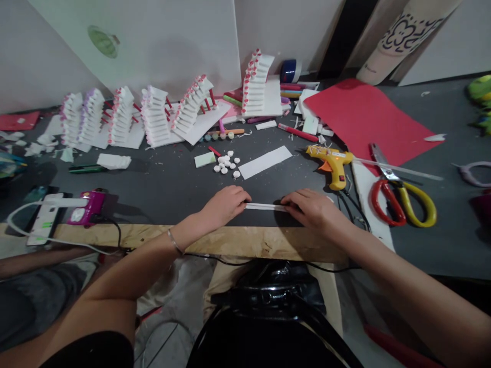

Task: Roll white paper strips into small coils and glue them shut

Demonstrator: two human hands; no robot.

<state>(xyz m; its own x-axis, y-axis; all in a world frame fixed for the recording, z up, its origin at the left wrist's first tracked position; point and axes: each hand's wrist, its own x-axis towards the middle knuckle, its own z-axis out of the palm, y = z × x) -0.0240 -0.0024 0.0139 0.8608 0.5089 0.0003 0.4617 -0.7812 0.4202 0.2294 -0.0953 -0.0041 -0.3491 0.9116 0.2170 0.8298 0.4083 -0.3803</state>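
Observation:
A narrow white folded paper strip (265,206) is stretched between my two hands at the table's front edge. Its left end is pinched by my left hand (229,202), and the fingers of my right hand (307,205) close on its right end. Just beyond lies a flat white paper rectangle (265,162). Beside that rectangle sits a small heap of white round pieces (225,162), with a pale green card (205,159) to the left. A yellow glue gun (334,166) rests on its side beyond my right hand.
Several white stair-like paper models (155,117) stand along the back. Scissors (399,191) and red paper (372,115) lie at right. A power strip (46,220) and a purple adapter (86,208) sit at left. A tumbler (399,46) leans at the back. Another person's arm (42,258) shows at lower left.

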